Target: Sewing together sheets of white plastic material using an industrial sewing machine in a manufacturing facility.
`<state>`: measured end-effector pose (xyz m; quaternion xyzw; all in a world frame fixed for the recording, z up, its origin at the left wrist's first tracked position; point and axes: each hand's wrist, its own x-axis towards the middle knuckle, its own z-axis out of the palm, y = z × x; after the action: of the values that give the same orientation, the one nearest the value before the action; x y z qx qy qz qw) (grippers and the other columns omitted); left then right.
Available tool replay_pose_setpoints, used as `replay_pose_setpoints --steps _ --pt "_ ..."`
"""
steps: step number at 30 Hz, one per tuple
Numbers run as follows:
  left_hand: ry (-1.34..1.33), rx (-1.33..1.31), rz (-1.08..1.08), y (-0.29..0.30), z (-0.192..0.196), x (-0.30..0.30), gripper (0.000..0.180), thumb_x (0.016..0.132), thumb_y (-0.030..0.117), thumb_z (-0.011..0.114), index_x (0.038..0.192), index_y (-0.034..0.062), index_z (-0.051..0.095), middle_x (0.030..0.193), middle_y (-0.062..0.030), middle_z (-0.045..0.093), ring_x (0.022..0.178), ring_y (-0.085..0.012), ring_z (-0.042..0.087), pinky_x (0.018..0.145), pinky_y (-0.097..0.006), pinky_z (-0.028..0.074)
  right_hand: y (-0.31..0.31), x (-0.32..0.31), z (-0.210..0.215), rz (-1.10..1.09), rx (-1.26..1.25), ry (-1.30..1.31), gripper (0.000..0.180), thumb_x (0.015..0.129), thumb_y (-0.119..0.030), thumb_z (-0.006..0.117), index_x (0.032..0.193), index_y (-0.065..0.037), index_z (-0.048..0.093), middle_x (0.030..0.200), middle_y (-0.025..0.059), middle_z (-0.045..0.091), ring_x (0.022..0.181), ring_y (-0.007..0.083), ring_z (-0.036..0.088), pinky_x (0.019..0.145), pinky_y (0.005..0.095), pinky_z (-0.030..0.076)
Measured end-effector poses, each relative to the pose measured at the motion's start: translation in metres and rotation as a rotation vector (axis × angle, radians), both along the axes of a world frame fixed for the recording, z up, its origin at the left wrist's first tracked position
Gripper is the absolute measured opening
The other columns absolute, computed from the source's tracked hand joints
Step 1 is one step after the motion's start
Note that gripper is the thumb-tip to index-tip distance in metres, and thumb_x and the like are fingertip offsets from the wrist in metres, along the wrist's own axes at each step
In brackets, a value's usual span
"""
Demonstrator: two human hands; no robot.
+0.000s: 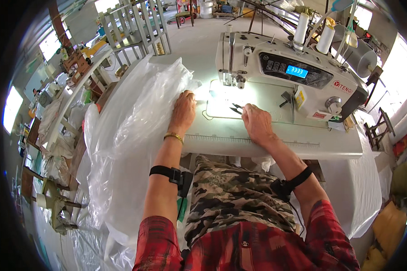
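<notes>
My right hand (257, 123) is closed around a small pair of dark thread snips (235, 108), whose blades point left over the machine bed. My left hand (183, 110), with a gold-coloured band at its wrist, grips the edge of a translucent white plastic sheet (144, 108). The sheet is bunched on the left of the table and hangs down past its front edge. In front of both hands stands a white sewing machine (239, 56). Its lamp glares over the needle area, so the needle itself is hard to make out.
A ruler strip (257, 141) runs along the front of the sewing table (303, 150). Two white thread cones (301, 29) stand behind the machine. A grey slatted rack (135, 29) rises at the far left. More pale sheeting (355, 194) hangs at the right.
</notes>
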<state>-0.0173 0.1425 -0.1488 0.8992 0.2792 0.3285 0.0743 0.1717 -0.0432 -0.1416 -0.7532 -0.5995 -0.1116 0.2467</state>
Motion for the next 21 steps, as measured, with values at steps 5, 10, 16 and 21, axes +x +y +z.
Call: replay_pose_setpoints --steps 5,10,16,21 --pt "-0.042 -0.021 -0.006 -0.005 -0.004 -0.006 0.015 0.092 0.008 0.051 0.103 -0.0009 0.055 0.111 -0.013 0.056 0.109 -0.0308 0.053 0.095 -0.041 0.044 0.019 -0.029 0.007 -0.067 -0.082 -0.013 0.033 0.092 -0.029 0.059 0.102 0.002 0.06 0.094 0.0199 0.063 0.076 0.03 0.067 0.066 0.0396 0.054" --pt "-0.143 0.078 -0.079 -0.008 -0.004 -0.005 0.011 0.086 0.002 0.056 0.096 -0.0013 0.054 0.106 -0.0136 0.059 0.1 -0.0326 0.057 0.084 -0.04 0.048 0.034 -0.025 0.008 -0.015 -0.04 -0.093 0.022 0.091 -0.02 0.058 0.093 0.001 0.063 0.091 0.021 0.065 0.078 0.03 0.068 0.066 0.0384 0.055" --pt "-0.164 0.03 -0.184 -0.013 0.007 -0.007 0.008 0.084 -0.002 0.057 0.088 -0.002 0.051 0.106 -0.0126 0.059 0.097 -0.0315 0.057 0.08 -0.039 0.048 0.05 -0.009 0.003 0.064 -0.048 -0.188 0.015 0.081 -0.008 0.057 0.077 0.002 0.068 0.086 0.0223 0.067 0.073 0.0305 0.069 0.06 0.0385 0.054" --pt "-0.166 0.052 -0.206 -0.011 0.008 -0.004 0.009 0.084 -0.003 0.059 0.088 -0.0029 0.051 0.108 -0.012 0.059 0.097 -0.0288 0.059 0.077 -0.038 0.051 0.049 -0.001 0.001 0.081 -0.12 -0.206 0.018 0.085 -0.01 0.056 0.078 0.001 0.067 0.086 0.0215 0.067 0.072 0.0306 0.069 0.062 0.038 0.054"
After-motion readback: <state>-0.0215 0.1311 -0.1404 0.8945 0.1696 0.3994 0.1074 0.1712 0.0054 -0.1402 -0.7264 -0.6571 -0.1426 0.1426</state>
